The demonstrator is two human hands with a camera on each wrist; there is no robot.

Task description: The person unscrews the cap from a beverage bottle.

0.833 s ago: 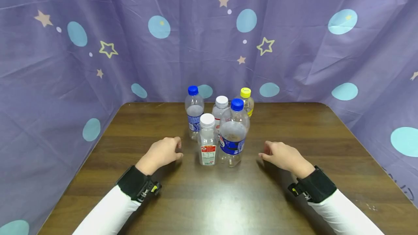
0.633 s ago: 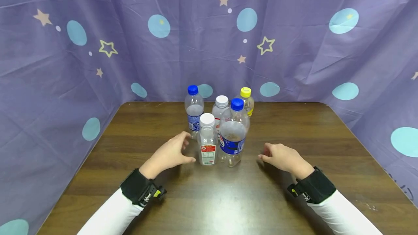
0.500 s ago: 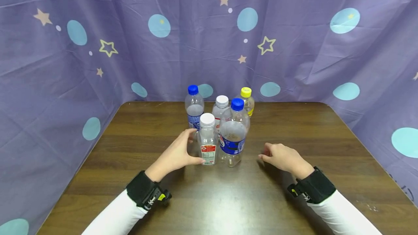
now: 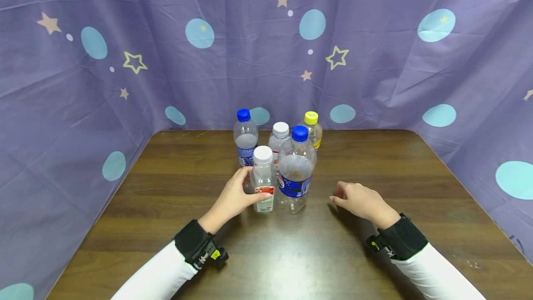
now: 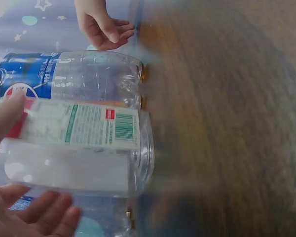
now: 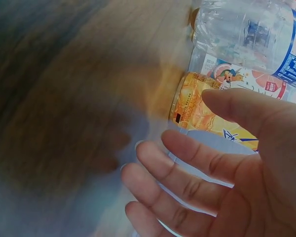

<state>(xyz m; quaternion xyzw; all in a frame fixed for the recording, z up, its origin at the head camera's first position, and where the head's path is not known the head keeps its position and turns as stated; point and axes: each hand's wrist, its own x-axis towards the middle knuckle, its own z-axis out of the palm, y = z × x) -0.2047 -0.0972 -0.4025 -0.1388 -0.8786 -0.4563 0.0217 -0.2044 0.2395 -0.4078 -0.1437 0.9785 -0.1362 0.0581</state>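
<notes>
Clear plastic bottle with white cap and red-white label (image 4: pixel 263 180) stands upright on brown wooden table (image 4: pixel 166 184), front left of five-bottle cluster, just beside larger blue-capped bottle with blue label (image 4: pixel 296 175). Left hand (image 4: pixel 233 198) grips it, thumb on label, fingers curled round. Right hand (image 4: pixel 361 201) rests on table, apart from bottles, fingers relaxed, holding nothing.

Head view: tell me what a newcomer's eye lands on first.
A cluster of five capped bottles at mid-table, before a purple curtain with stars and dots. The left hand grips the front white-capped bottle, thumb on its red label. Beside it stands the large blue-capped bottle. The right hand rests apart on the table, fingers loose.
</notes>
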